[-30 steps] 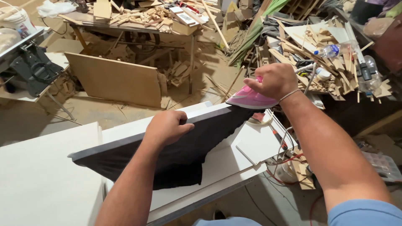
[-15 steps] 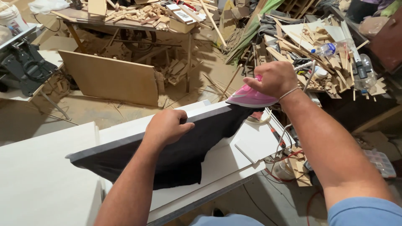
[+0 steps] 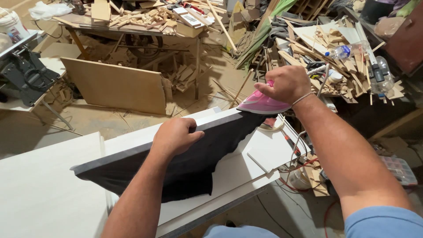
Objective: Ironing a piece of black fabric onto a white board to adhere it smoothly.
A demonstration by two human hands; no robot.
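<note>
A long white panel (image 3: 220, 115) stands on its edge across a white worktable (image 3: 44, 198). A dark cloth (image 3: 194, 163) hangs over the panel's top edge and down its near face. My left hand (image 3: 175, 137) presses the cloth-covered edge near the middle, fingers curled over the top. My right hand (image 3: 284, 83) grips the handle of a pink clothes iron (image 3: 261, 104), whose sole rests on the panel's edge at its far right end.
A brown board (image 3: 116, 86) leans against a cluttered bench (image 3: 132, 22) beyond the table. Heaps of wood offcuts (image 3: 326, 53) and plastic bottles lie at the right. A machine on a stand (image 3: 26, 72) sits at the left. Cables and tools (image 3: 304, 163) lie below the table's right end.
My view has shifted slightly. Both hands, the iron and the cloth stay in nearly the same places on the panel's edge.
</note>
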